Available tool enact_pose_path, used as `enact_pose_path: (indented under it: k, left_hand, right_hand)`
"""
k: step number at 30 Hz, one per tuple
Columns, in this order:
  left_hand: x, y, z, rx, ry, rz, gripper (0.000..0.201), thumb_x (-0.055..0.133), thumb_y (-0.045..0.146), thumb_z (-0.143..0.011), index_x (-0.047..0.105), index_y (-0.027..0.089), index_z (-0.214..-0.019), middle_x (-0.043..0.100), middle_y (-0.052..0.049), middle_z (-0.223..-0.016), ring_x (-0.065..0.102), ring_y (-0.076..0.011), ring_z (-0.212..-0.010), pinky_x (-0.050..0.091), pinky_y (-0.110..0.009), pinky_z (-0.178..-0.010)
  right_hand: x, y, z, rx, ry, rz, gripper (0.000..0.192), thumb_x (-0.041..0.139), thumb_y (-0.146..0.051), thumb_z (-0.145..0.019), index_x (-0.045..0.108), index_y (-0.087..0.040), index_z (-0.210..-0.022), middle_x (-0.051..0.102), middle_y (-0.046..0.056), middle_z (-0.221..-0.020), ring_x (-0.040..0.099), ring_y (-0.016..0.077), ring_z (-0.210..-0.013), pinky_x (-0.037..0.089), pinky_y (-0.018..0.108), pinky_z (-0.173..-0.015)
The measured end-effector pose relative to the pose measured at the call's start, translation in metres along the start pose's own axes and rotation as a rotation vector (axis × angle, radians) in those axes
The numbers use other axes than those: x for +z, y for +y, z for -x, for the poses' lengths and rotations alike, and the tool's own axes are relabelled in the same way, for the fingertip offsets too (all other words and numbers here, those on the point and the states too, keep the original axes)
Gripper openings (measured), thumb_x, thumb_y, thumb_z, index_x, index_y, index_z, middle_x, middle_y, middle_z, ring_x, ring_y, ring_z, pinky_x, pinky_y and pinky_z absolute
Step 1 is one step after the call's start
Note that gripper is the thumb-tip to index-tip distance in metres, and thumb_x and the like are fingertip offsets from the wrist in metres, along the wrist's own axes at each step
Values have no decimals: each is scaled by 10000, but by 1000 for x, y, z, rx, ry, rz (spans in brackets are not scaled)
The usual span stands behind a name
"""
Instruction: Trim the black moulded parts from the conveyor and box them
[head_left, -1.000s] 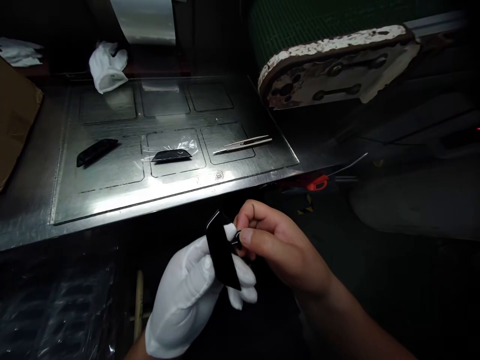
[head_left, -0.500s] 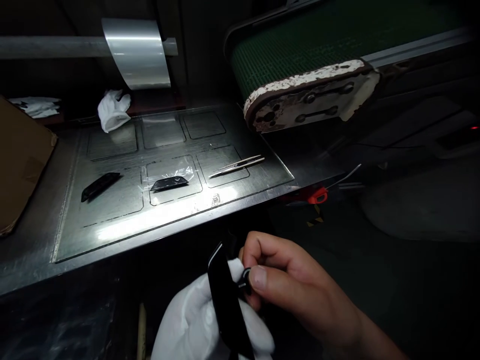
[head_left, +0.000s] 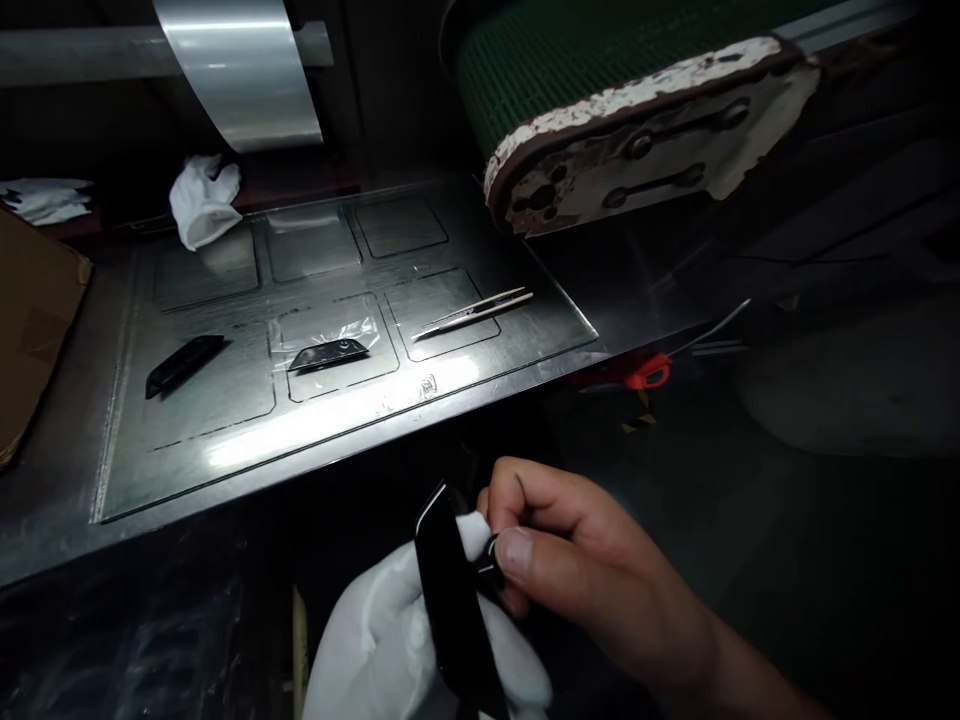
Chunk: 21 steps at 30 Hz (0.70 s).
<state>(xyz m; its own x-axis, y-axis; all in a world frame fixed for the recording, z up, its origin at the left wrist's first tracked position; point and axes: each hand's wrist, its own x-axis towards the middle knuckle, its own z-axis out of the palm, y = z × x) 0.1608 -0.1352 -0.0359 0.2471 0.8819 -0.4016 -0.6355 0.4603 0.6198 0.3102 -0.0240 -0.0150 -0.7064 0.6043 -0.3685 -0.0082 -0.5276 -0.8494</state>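
My left hand point(head_left: 390, 640), in a white glove, grips a glossy black plastic part point(head_left: 450, 600) held upright below the table's front edge. My bare right hand point(head_left: 577, 570) pinches a small dark piece point(head_left: 489, 560) against the side of that part, thumb and forefinger closed on it. On the metal table point(head_left: 225, 450) lie a second black part point(head_left: 182, 362) at the left and a third black part point(head_left: 328, 353) resting on a clear film sheet in the middle.
Metal tweezers point(head_left: 472, 312) lie on the table's right side. A crumpled white glove point(head_left: 201, 198) sits at the back, a film roll point(head_left: 240, 70) hangs above. A conveyor end point(head_left: 645, 130) juts in at the upper right. A cardboard box point(head_left: 30, 330) stands left. An orange-handled tool point(head_left: 645, 372) hangs beyond the edge.
Both hands with the black part dropped lower in view and closer to the camera. The view shifted over the table; the grip looks the same.
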Motion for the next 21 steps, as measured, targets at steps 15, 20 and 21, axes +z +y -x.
enact_pose_path:
  k: [15,20,21]
  left_hand:
    - [-24,-8,-19,182,231,73,490,457,509,-1070,625,190,-1402,776,-103,-962,735,-220,-824,587,-343,-749]
    - [-39,-10,-25,228,79,167,502,512,524,-1041,700,151,-1321,787,-135,-939,754,-228,-796,591,-284,-657]
    - [-40,-11,-25,230,51,170,461,567,482,-1026,691,168,-1340,789,-124,-949,758,-225,-806,591,-272,-646]
  right_hand:
    - [-19,0,-8,-406,63,426,85,696,-275,-1000,666,-196,-1002,733,10,-887,677,105,-775,530,221,-690]
    - [-34,-8,-21,-776,-182,923,127,668,-112,-985,724,-97,-1099,731,119,-1068,698,155,-979,580,254,-862]
    - [-36,-8,-22,-783,-204,969,137,658,-103,-988,728,-86,-1104,734,126,-1079,697,156,-985,581,253,-868]
